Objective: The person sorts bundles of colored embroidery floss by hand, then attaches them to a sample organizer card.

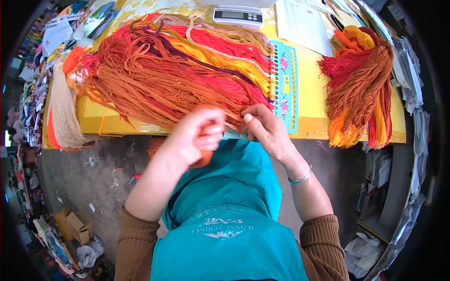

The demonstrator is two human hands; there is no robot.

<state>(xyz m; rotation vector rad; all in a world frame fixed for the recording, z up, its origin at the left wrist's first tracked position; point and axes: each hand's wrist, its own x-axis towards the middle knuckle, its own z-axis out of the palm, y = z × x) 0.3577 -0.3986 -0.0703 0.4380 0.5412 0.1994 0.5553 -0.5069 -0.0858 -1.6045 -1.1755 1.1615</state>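
A pale blue thread card (290, 89) with holes along its edges and pink flowers lies on the table, with strands running to its left-side holes. Red, yellow, purple and tan embroidery thread (225, 70) spreads left from it, rust-orange strands on top. At the table's front edge, my right hand (269, 129) pinches a rust-orange strand by the card's lower corner. My left hand (199, 133), somewhat blurred, is curled closed around rust-orange thread, some of which hangs below it (202, 159). Strands stretch between the two hands.
A digital scale (238, 17) and paper sheets (303, 25) lie at the back of the yellow table (311, 112). Bundles of thread hang over the front edge at right (361, 89) and left (65, 103). An open cardboard box (79, 227) is on the floor at left.
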